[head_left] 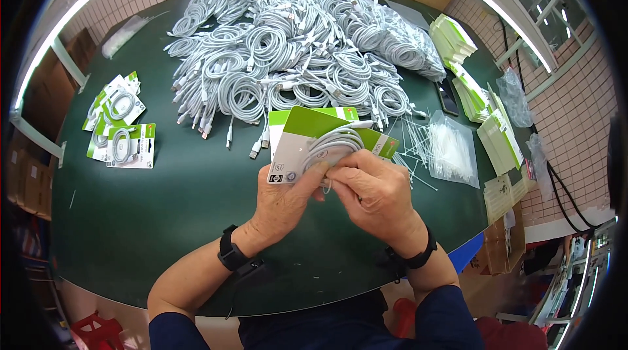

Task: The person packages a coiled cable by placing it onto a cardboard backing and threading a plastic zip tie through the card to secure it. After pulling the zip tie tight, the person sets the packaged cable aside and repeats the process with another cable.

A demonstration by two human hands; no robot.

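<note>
A pale grey cable [338, 143] is looped into an oval coil and held against a tilted, round-cornered card [291, 147], coloured green along its top and whitish beneath, over the worktop [196, 206]

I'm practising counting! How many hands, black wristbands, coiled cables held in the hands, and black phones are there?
Left hand and right hand: 2
Black wristbands: 2
Held coiled cable: 1
Black phone: 1
Total: 6

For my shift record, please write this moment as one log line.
left grip: holds card, coiled cable | right grip: at cable's lower end, hold hidden | around: cable pile, bagged white ties
</note>
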